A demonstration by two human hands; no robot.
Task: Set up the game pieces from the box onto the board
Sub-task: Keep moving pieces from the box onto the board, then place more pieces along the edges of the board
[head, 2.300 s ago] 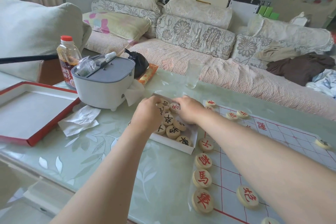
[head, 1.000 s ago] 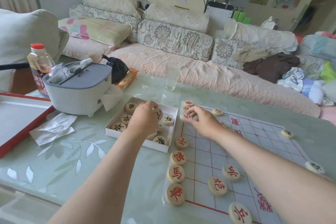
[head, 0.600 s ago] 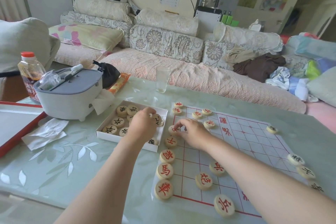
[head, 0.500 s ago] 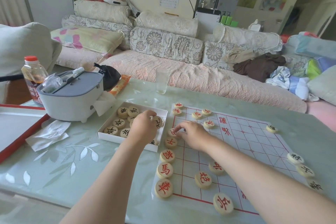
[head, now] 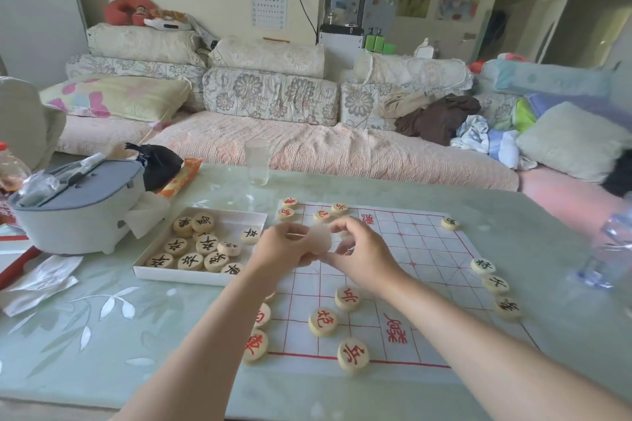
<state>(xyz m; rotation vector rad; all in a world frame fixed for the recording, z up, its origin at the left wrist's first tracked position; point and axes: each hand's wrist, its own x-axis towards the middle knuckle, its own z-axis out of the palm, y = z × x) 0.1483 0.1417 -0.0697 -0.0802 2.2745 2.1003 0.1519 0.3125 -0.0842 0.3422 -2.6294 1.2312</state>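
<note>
A white paper board (head: 424, 260) with a red grid lies on the table. Round wooden pieces with red characters (head: 323, 321) stand along its left side, and black-lettered ones (head: 482, 266) line its right edge. A shallow white box (head: 254, 215) left of the board holds several black-lettered pieces (head: 207, 244). My left hand (head: 280, 249) and my right hand (head: 366, 253) meet just above the board's left edge. A blurred round piece (head: 319, 238) is between their fingertips, pinched from both sides.
A grey-lidded white container (head: 78, 208) with tissues stands left of the box, and a bottle behind it. An empty glass (head: 257, 162) stands beyond the board. A clear plastic bottle (head: 608, 249) is at the right edge. A sofa runs behind the table.
My left hand has left the box with a piece and moved right. My right hand has lifted off the board's left column to meet it. The camera has tilted up and right.
</note>
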